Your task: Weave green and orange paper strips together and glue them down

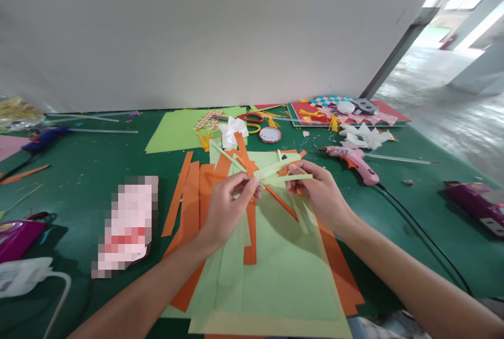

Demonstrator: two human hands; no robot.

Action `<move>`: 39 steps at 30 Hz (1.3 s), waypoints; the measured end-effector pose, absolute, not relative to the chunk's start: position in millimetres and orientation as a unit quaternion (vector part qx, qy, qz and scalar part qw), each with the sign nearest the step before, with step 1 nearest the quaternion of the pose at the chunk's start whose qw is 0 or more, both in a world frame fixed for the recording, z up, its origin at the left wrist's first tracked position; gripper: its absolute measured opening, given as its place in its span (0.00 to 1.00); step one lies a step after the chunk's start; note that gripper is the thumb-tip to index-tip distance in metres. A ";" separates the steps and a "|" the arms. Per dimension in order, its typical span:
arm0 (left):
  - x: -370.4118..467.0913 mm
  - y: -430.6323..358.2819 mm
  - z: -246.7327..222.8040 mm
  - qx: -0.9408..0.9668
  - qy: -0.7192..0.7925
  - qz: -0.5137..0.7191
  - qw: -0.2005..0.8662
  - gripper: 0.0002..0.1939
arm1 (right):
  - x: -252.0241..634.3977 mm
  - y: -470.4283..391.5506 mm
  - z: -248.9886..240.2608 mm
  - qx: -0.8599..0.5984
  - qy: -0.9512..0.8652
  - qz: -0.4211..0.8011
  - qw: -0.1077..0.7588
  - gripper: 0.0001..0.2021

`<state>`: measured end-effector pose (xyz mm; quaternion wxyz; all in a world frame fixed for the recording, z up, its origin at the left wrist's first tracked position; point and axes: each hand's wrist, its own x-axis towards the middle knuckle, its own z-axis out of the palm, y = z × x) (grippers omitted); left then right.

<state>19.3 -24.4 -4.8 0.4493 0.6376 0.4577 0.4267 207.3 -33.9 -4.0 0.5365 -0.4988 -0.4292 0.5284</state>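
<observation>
Between my two hands, above the paper pile, are pale green paper strips (275,169). My left hand (232,200) pinches their left ends between thumb and fingers. With bent fingers, my right hand (315,187) grips the strips farther right, and one strip end juts past its thumb. An orange paper strip (251,229) hangs or lies just behind my left fingers; I cannot tell whether it is held. Underneath are light green paper sheets (287,286), with more orange strips (189,192) to the left.
A pink glue gun (360,163) with a black cord lies right. Scissors (252,118), crumpled tissue (233,131) and a round tin (270,135) sit behind the pile. Left are a pixelated pink object (128,229), a blue glue gun (45,138) and a white plug (23,276). A wall stands behind.
</observation>
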 end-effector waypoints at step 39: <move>18.6 -23.5 -4.2 0.618 0.457 0.445 0.459 0.14 | 208.4 -33.2 -2.6 -0.481 -0.350 0.562 0.575 0.06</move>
